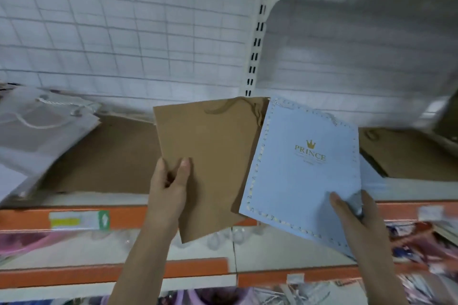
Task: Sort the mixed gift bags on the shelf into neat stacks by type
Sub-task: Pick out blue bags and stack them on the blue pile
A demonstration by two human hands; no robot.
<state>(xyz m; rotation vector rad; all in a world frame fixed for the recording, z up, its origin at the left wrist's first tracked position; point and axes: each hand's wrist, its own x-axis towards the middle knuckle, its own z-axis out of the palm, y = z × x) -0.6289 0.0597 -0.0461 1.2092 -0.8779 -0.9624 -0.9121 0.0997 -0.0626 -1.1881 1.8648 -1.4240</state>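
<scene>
My left hand (pixel 169 186) pinches the lower left edge of a flat brown paper gift bag (pixel 210 156), thumb on its front. The bag is held up in front of the shelf, tilted slightly left. My right hand (pixel 357 215) grips the lower right corner of a flat light-blue gift bag (pixel 297 181) with a gold crown and the word PRINCE. The blue bag overlaps the brown bag's right edge. A stack of white gift bags (pixel 42 131) with rope handles lies at the shelf's left. More brown bags (pixel 409 153) lie flat at the right.
The shelf board (pixel 111 156) is brown, with an orange front strip (pixel 128 215) carrying a price label (pixel 79 220). A white wire grid back panel (pixel 124 32) and a slotted upright (pixel 257 39) rise behind. Lower shelves hold colourful packaged goods (pixel 421 242).
</scene>
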